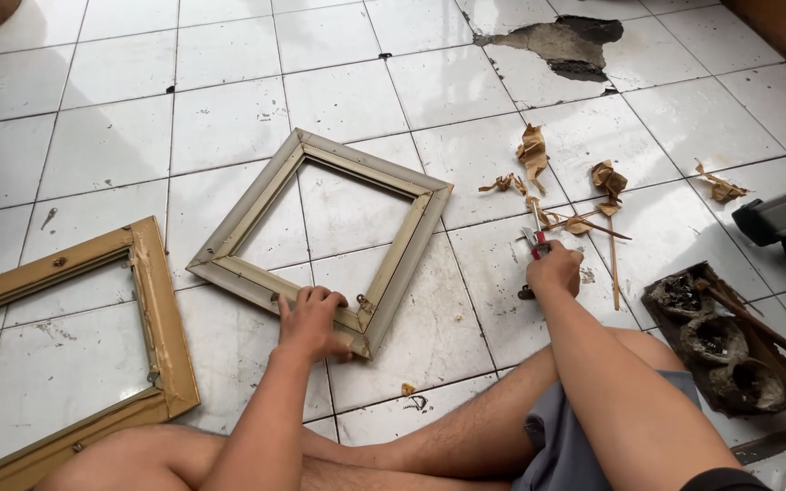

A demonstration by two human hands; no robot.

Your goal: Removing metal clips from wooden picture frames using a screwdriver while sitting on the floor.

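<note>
Pale grey picture frame (320, 238) lies flat on white tiles; red-handled pliers (536, 238) point upward

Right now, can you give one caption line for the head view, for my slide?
Left hand presses a grey picture frame on the tiled floor while the right hand holds red-handled pliers.

No packages, labels, signs or screens appear anywhere in this view.
</note>
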